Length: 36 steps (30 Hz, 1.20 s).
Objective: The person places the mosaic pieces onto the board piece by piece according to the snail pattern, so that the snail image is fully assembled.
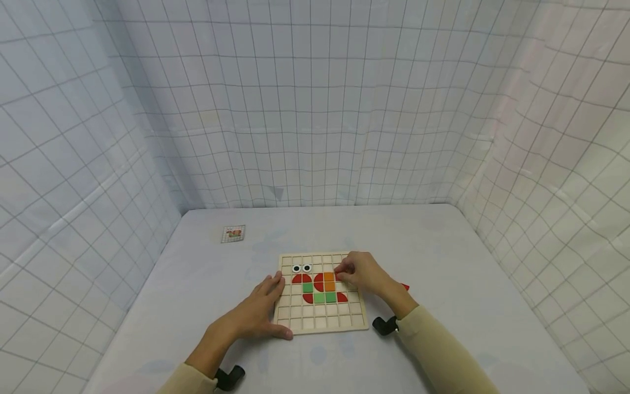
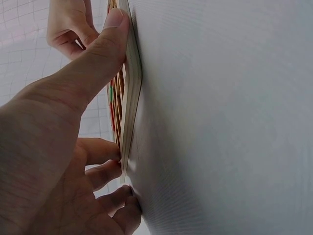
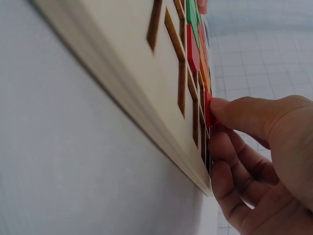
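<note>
A square wooden grid board (image 1: 322, 324) lies on the table, its cells partly filled with red, green and orange pieces. Two googly-eye pieces (image 1: 302, 268) sit at its upper left. Thumb and index finger of my right hand (image 1: 363, 272) pinch a red piece (image 3: 209, 110) over a cell beside the orange squares (image 1: 328, 281); the fingers cover part of it. My left hand (image 1: 253, 313) rests against the board's left side, fingers extended along that edge, with the thumb (image 2: 110, 36) on the near edge.
At the back left lies a small picture card (image 1: 233, 233) with a coloured figure on a grid. Something red (image 1: 406, 286) shows from behind my right wrist, mostly hidden. Black wrist devices (image 1: 385, 326) jut out beside both sleeves. White gridded curtains (image 1: 315, 109) surround the table.
</note>
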### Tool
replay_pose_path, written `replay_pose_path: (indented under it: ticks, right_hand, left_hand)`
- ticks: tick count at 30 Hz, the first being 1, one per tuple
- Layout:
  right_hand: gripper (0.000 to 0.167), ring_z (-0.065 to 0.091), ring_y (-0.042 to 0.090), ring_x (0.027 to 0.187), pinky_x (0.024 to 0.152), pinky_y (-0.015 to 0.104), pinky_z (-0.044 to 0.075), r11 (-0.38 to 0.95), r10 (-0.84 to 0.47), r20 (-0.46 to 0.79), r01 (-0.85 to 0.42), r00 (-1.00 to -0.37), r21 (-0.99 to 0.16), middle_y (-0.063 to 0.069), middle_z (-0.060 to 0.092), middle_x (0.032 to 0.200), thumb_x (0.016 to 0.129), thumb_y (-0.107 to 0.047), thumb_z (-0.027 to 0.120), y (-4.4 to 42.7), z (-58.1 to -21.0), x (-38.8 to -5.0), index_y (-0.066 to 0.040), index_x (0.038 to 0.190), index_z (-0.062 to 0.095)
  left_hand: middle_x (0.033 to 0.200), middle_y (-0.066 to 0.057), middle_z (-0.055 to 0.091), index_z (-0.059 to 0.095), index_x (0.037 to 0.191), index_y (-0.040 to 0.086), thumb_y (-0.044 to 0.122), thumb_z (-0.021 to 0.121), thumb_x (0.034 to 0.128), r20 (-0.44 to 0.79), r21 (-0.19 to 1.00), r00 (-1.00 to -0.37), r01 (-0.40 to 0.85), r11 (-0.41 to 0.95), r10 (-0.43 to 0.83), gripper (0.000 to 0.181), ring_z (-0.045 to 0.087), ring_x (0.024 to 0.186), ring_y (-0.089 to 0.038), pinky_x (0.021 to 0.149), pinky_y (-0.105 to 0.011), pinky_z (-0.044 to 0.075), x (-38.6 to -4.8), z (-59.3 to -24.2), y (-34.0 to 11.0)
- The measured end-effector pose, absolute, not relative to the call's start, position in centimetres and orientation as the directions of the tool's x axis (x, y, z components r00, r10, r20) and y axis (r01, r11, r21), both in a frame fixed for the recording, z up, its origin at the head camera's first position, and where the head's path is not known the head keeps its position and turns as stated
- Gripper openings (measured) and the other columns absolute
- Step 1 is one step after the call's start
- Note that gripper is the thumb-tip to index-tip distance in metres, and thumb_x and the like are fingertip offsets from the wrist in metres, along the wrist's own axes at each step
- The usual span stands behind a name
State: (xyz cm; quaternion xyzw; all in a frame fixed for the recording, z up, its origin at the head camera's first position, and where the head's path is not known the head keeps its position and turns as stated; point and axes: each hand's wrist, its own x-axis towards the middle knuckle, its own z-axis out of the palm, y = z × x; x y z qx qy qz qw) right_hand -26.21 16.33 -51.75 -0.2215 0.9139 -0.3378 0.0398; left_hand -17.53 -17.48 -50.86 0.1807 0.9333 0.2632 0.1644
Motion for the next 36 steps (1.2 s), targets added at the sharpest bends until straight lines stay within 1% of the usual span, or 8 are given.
replay_pose_path:
  ticks: [5,9,17,22,27,30,33,36]
  right_hand:
    - [0.005,0.062,0.005,0.087,0.076,0.021,0.053,0.683,-0.433,0.081,-0.385,-0.898,-0.621,-0.002,0.081,0.101,0.103,-0.012,0.09,16.4,-51.8,-26.3,-0.011,0.107,0.093]
    - [0.005,0.064,0.005,0.089,0.077,0.021,0.055,0.675,-0.436,0.095,-0.394,-0.895,-0.624,-0.002,0.08,0.101,0.104,-0.011,0.089,16.6,-51.6,-26.2,-0.011,0.106,0.094]
    - [0.013,0.063,0.009,0.093,0.079,0.021,0.054,0.663,-0.437,0.069,-0.373,-0.897,-0.649,0.0,0.079,0.106,0.105,-0.011,0.087,16.9,-51.1,-25.7,-0.007,0.116,0.093]
    - [0.016,0.06,0.011,0.091,0.076,0.021,0.051,0.666,-0.448,0.063,-0.38,-0.892,-0.642,0.001,0.077,0.107,0.106,-0.011,0.087,17.2,-51.2,-25.4,-0.006,0.12,0.092]
    - [0.014,0.058,0.011,0.091,0.076,0.02,0.049,0.671,-0.448,0.078,-0.392,-0.891,-0.629,-0.001,0.077,0.106,0.105,-0.011,0.088,17.6,-51.5,-25.4,-0.009,0.118,0.093]
    - [0.013,0.057,0.011,0.088,0.074,0.02,0.048,0.672,-0.446,0.086,-0.397,-0.891,-0.626,-0.002,0.078,0.105,0.105,-0.011,0.088,17.9,-51.6,-25.4,-0.01,0.117,0.093]
    - [0.013,0.057,0.009,0.086,0.071,0.021,0.048,0.674,-0.452,0.093,-0.408,-0.887,-0.616,-0.002,0.079,0.103,0.105,-0.011,0.088,18.2,-51.6,-25.5,-0.01,0.117,0.092]
    - [0.016,0.058,0.007,0.085,0.072,0.02,0.05,0.681,-0.459,0.1,-0.422,-0.883,-0.598,-0.002,0.08,0.104,0.104,-0.011,0.088,18.6,-51.8,-25.4,-0.01,0.119,0.091]
  left_hand:
    - [0.198,-0.014,0.015,0.025,0.186,0.005,0.059,0.106,0.0798,-0.218,0.549,-0.881,0.246,0.799,0.42,0.144,0.014,0.183,-0.05,0.142,-0.072,0.03,-17.6,-50.9,-17.5]
    - [0.198,-0.015,0.015,0.025,0.185,0.004,0.059,0.106,0.0799,-0.209,0.548,-0.881,0.255,0.797,0.425,0.144,0.014,0.183,-0.051,0.142,-0.072,0.03,-17.6,-50.8,-17.5]
    - [0.198,-0.016,0.015,0.025,0.185,0.003,0.059,0.106,0.0796,-0.205,0.546,-0.881,0.258,0.797,0.426,0.144,0.016,0.182,-0.052,0.141,-0.073,0.032,-17.6,-50.6,-17.6]
    - [0.198,-0.016,0.015,0.025,0.185,0.004,0.059,0.106,0.0794,-0.211,0.553,-0.881,0.249,0.795,0.423,0.144,0.015,0.182,-0.051,0.142,-0.073,0.031,-17.4,-50.7,-17.5]
    - [0.198,-0.015,0.015,0.025,0.185,0.004,0.059,0.106,0.0795,-0.21,0.553,-0.881,0.251,0.795,0.424,0.144,0.015,0.182,-0.051,0.141,-0.073,0.032,-17.5,-50.8,-17.5]
    - [0.198,-0.015,0.015,0.025,0.185,0.004,0.059,0.106,0.0796,-0.21,0.551,-0.882,0.25,0.797,0.422,0.144,0.015,0.183,-0.051,0.142,-0.073,0.031,-17.5,-50.8,-17.6]
    - [0.198,-0.014,0.015,0.025,0.186,0.005,0.059,0.106,0.0796,-0.212,0.547,-0.883,0.249,0.8,0.419,0.144,0.015,0.183,-0.051,0.142,-0.073,0.032,-17.5,-50.9,-17.6]
    - [0.198,-0.014,0.015,0.025,0.186,0.006,0.059,0.106,0.0796,-0.214,0.545,-0.883,0.247,0.801,0.418,0.144,0.015,0.183,-0.05,0.142,-0.072,0.031,-17.6,-50.9,-17.6]
